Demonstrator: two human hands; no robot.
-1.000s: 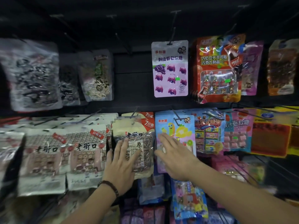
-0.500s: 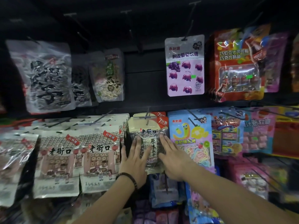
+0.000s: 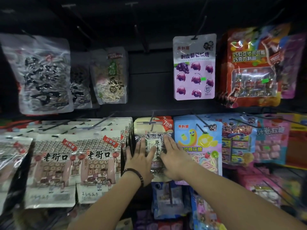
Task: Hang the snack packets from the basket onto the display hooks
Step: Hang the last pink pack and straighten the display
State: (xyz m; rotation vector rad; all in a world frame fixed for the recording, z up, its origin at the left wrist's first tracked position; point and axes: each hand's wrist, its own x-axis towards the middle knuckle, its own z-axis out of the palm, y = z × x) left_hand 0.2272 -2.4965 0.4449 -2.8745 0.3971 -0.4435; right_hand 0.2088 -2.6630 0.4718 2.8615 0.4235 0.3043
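Left hand (image 3: 140, 161): it is laid flat on the left half of the seed packet (image 3: 154, 130), with the fingers straight and a little spread. Nothing is gripped. A dark bead bracelet (image 3: 134, 173) is worn at the wrist.
Right hand (image 3: 174, 161): it is also laid flat, and the straight fingers are pressed on the right half of the same packet. The fingertips are placed near its right edge.
Seed packet: it is hung in the lower row, and its cream top strip is passed over a thin hook (image 3: 152, 118). The silver front is partly covered by both hands.
Left edge: a thick row of white packets (image 3: 98, 160) is hung just beside it. Only a narrow dark gap is left, and the outer finger of the left hand is seen over it.
Right edge: a blue candy packet (image 3: 199, 141) is hung just beside. Whether the two are touching cannot be told.
Lower edge: it is hidden behind the wrists, and more blue packets (image 3: 166, 200) are seen below.
Open room: a bare part of the black back panel (image 3: 149, 90) is seen above the seed packet, between a packet of pale seeds (image 3: 111, 77) and a purple grape packet (image 3: 194, 67). Bare hooks (image 3: 141, 37) are seen there.
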